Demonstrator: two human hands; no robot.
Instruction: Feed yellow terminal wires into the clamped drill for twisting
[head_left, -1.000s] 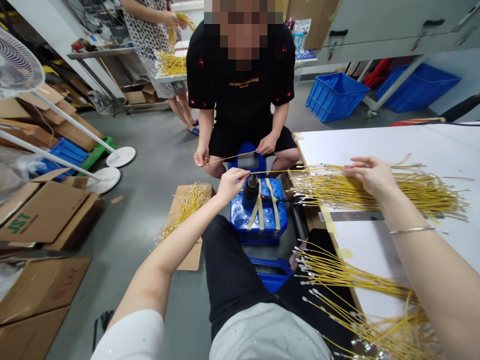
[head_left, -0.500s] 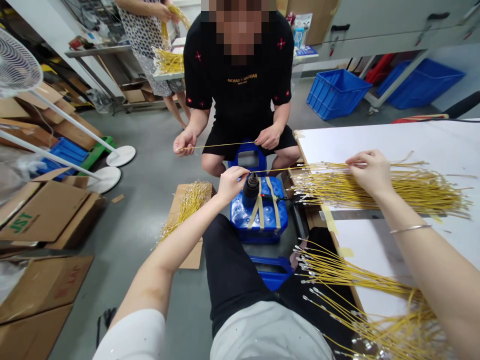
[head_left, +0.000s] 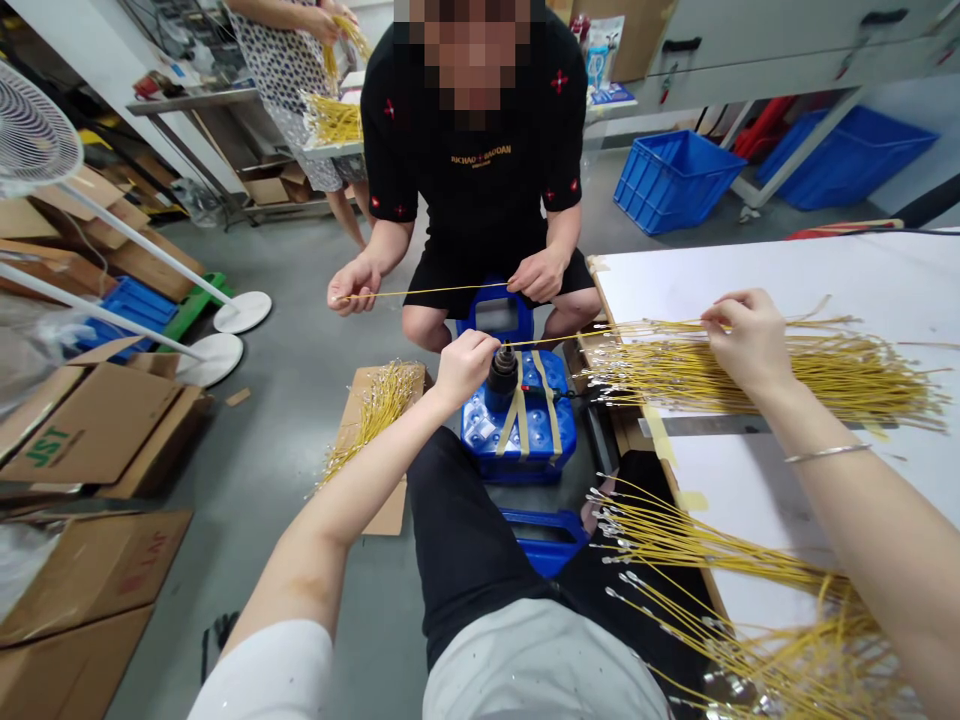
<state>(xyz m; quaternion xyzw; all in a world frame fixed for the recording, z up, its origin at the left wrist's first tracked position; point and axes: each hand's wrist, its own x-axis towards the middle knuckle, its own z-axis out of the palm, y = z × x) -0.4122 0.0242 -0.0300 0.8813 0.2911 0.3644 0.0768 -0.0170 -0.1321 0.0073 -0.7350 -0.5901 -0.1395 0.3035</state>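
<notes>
A yellow wire is stretched between my hands, over the black nozzle of what looks like a heat gun. My left hand pinches one end of it just above the nozzle. Over the white table, my right hand has its thumb and fingertips closed where the wire runs in. Beneath that hand lies a thick bundle of yellow wires with shiny terminals at their left ends. The nozzle stands upright on an upturned blue crate strapped with tape.
Opposite me a seated person holds another yellow wire between both hands. More wires overhang the table by my leg. Finished-looking wires lie on cardboard on the floor at left. Boxes and fans stand further left.
My right hand has shifted slightly right along the wire bundle, while my left hand stays over the nozzle. The other person's hand at the left has moved a little outward with their wire.
</notes>
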